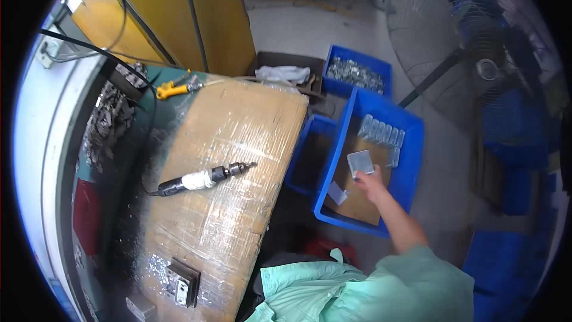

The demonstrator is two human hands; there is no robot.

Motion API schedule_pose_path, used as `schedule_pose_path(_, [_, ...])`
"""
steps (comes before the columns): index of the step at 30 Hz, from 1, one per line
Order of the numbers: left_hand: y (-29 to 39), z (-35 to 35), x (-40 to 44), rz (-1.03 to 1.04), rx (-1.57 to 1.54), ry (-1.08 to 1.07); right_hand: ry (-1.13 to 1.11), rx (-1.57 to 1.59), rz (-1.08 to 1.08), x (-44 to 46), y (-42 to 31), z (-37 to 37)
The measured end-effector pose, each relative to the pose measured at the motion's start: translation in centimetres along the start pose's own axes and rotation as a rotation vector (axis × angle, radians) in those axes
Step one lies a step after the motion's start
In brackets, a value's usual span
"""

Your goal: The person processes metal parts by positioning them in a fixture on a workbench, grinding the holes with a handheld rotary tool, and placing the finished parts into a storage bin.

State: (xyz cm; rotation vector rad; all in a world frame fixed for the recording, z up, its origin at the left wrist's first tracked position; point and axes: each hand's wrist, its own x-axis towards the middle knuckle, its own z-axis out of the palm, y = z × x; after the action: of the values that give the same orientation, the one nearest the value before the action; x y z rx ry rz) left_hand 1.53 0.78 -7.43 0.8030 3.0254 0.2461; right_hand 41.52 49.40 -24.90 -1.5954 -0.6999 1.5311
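My right hand (372, 185) reaches into a large blue bin (326, 219) and is closed on a flat, grey rectangular metal part (360, 163). Several similar metal parts (381, 131) stand in a row at the bin's far end, on a brown cardboard layer (361, 206). Near the hand lies a small white card or paper (337, 193). My left hand is out of view. On the wrapped cardboard worktop (238, 119) to the left rests a corded power drill (202, 180), its tip pointing right.
A metal block fixture (182, 284) sits at the worktop's near end among shavings. A yellow air gun (173, 89) lies at its far end. Behind the large bin stands another blue bin (387, 74) of small metal pieces. A big floor fan (476, 53) rises at right.
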Motion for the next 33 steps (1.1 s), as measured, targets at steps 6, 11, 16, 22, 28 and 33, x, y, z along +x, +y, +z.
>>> schedule_pose_path(6, [9.8,-3.2,-0.8,0.101,-0.763,-0.288,-0.399,-0.522,-0.767,-14.0,-6.4,7.9])
schedule_pose_path(11, [17.9,-4.5,-0.6,-0.037,-1.686,-0.373,-0.911,-0.57,-0.758,-27.5,-5.3,17.3])
schedule_pose_path(16, [11.8,-1.2,0.5,-0.2,-1.644,-0.034,-1.24,-0.432,-1.197,-35.7,1.3,22.6])
schedule_pose_path(22, [4.2,-2.6,-3.2,-0.353,-1.748,-0.162,-1.642,-0.68,-1.052,-40.1,2.6,22.4])
schedule_pose_path(28, [-0.4,-0.5,-1.6,-0.117,-1.536,-0.552,-1.83,-0.639,-0.6,-38.6,-0.1,25.8])
schedule_pose_path(33, [1.9,-4.1,1.0,0.071,-1.357,-0.857,-1.907,-0.704,-0.458,-36.7,2.6,26.4])
